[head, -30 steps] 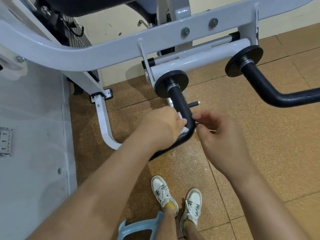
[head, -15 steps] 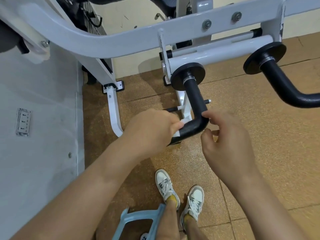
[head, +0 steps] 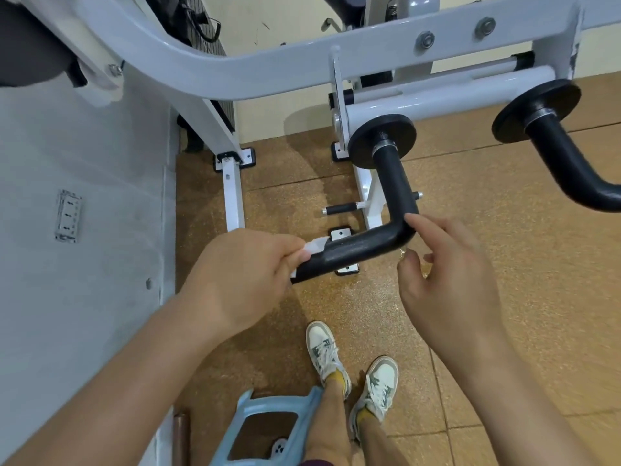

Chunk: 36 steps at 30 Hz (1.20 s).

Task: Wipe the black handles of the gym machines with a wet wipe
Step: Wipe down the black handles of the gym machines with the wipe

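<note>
Left grip (head: 242,280) clamps wipe (head: 314,245) on handle (head: 356,250); right grip (head: 447,280) open, seemingly touching bend.

Our left hand (head: 242,280) has slid the wet wipe (head: 314,246) from the bend of the black handle (head: 363,245) to its free end, our right hand (head: 447,277) now touching the bend with one fingertip

Open floor (head: 504,264) is lying right of and below the right hand (head: 447,280). Above it, the second black handle (head: 564,163) and white frame (head: 302,62) are blocking. Left of the left hand (head: 242,284), a grey wall (head: 84,264) is closing in.
</note>
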Motion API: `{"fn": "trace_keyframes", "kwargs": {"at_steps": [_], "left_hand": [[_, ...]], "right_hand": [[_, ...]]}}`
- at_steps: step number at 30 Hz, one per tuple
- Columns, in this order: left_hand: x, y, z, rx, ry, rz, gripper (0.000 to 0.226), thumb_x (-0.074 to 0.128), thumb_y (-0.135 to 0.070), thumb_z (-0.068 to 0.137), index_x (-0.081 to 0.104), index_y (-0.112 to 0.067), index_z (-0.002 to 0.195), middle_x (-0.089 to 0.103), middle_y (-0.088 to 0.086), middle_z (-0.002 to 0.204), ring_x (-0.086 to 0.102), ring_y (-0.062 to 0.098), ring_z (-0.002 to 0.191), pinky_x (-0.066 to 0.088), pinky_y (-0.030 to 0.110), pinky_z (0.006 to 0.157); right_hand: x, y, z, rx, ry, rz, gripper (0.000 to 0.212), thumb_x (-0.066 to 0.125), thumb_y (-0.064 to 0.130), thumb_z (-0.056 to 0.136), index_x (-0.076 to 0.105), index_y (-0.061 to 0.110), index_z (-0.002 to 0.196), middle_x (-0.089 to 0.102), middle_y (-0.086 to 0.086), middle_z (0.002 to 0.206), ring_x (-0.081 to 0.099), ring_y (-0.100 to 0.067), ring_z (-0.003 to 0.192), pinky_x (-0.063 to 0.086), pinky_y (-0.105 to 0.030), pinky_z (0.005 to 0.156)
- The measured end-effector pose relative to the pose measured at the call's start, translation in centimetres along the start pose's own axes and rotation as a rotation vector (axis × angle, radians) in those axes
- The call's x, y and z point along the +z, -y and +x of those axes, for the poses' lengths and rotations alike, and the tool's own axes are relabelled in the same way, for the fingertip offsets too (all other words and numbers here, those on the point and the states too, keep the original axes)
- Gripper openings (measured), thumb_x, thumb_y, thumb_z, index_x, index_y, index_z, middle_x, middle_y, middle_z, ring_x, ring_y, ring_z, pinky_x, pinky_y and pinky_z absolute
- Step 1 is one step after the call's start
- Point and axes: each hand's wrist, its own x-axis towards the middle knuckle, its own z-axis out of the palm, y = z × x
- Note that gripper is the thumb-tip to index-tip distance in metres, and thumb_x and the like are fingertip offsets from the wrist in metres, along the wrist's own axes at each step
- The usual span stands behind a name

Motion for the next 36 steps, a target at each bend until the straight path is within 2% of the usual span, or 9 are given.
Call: {"fn": "trace_keyframes", "kwargs": {"at_steps": [3, 7, 11, 14, 21, 23, 28, 32, 36], "left_hand": [[-0.2, -0.3, -0.7, -0.078, -0.061, 0.104, 0.038, 0.03, -0.044, 0.093, 0.057, -0.027, 0.074, 0.053, -0.008, 0.056, 0.049, 0.007, 0.053, 0.032, 0.022, 0.049], [0.6, -0.2, -3.1, -0.155, -0.251, 0.186, 0.022, 0.048, -0.034, 0.092, 0.068, -0.026, 0.085, 0.058, -0.009, 0.068, 0.05, 0.012, 0.064, 0.032, 0.022, 0.052], [2.7, -2.2, -5.7, -0.242, -0.386, -0.037, 0.032, 0.052, -0.027, 0.091, 0.062, -0.021, 0.121, 0.059, -0.004, 0.102, 0.05, 0.01, 0.093, 0.036, 0.014, 0.074], [4.3, -4.5, -7.1, -0.161, -0.31, -0.207, 0.048, 0.045, -0.016, 0.087, 0.051, -0.024, 0.133, 0.052, -0.01, 0.119, 0.047, 0.005, 0.109, 0.039, 0.013, 0.089], [4.9, -4.3, -8.2, -0.37, -0.509, -0.452, 0.035, 0.055, -0.018, 0.088, 0.065, -0.034, 0.119, 0.057, -0.026, 0.113, 0.056, 0.005, 0.109, 0.047, 0.024, 0.093], [4.7, -3.7, -7.4, -0.36, -0.515, -0.433, 0.035, 0.058, -0.015, 0.091, 0.064, -0.033, 0.121, 0.055, -0.024, 0.119, 0.055, 0.007, 0.112, 0.047, 0.027, 0.096], [4.7, -2.6, -5.0, -0.317, -0.442, -0.547, 0.033, 0.054, -0.015, 0.094, 0.062, -0.029, 0.123, 0.056, -0.017, 0.131, 0.046, -0.011, 0.122, 0.031, 0.0, 0.096], [4.9, -2.1, -4.8, -0.302, -0.451, -0.574, 0.034, 0.057, -0.012, 0.092, 0.063, -0.031, 0.121, 0.058, -0.02, 0.124, 0.049, -0.011, 0.118, 0.036, 0.004, 0.097], [4.6, -1.9, -4.1, -0.252, -0.42, -0.525, 0.033, 0.056, -0.01, 0.093, 0.064, -0.025, 0.122, 0.058, -0.024, 0.118, 0.053, -0.009, 0.113, 0.04, 0.008, 0.096]], "right_hand": [[-0.1, 0.2, -0.8, -0.009, -0.051, 0.099, 0.038, 0.055, 0.004, 0.086, 0.062, 0.013, 0.123, 0.059, 0.002, 0.116, 0.054, -0.012, 0.108, 0.05, -0.037, 0.091], [-0.5, 3.0, -4.1, 0.232, -0.061, 0.693, 0.032, 0.059, 0.002, 0.087, 0.073, 0.03, 0.086, 0.07, 0.006, 0.085, 0.063, -0.004, 0.078, 0.049, -0.013, 0.066], [1.5, 6.0, -6.5, 0.751, 0.404, 1.305, 0.017, 0.062, 0.01, 0.084, 0.074, 0.018, 0.092, 0.076, -0.001, 0.086, 0.071, -0.01, 0.074, 0.054, -0.023, 0.06], [2.7, 7.2, -6.8, 0.84, 0.529, 1.567, 0.02, 0.054, 0.009, 0.089, 0.072, 0.003, 0.096, 0.073, -0.007, 0.071, 0.068, -0.011, 0.058, 0.051, -0.018, 0.047], [6.1, 6.7, -6.7, 1.021, 0.072, 1.566, 0.017, 0.057, 0.002, 0.091, 0.073, 0.006, 0.096, 0.071, -0.009, 0.077, 0.06, -0.014, 0.065, 0.056, -0.022, 0.061], [6.3, 7.6, -6.4, 0.974, 0.077, 1.599, 0.02, 0.054, 0.002, 0.093, 0.073, 0.006, 0.095, 0.073, -0.01, 0.086, 0.064, -0.015, 0.075, 0.056, -0.023, 0.069], [5.5, 9.5, -5.8, 0.884, 0.22, 1.765, 0.027, 0.043, -0.009, 0.092, 0.066, -0.004, 0.105, 0.073, -0.015, 0.092, 0.071, -0.018, 0.086, 0.058, -0.022, 0.076], [6.0, 8.4, -5.2, 0.897, 0.134, 1.695, 0.021, 0.049, -0.01, 0.09, 0.069, -0.002, 0.087, 0.066, -0.005, 0.071, 0.061, -0.011, 0.07, 0.053, -0.02, 0.073], [6.6, 8.5, -5.1, 0.882, 0.036, 1.661, 0.021, 0.05, -0.008, 0.091, 0.069, 0.0, 0.093, 0.065, -0.001, 0.069, 0.056, -0.01, 0.068, 0.049, -0.019, 0.073]]}}
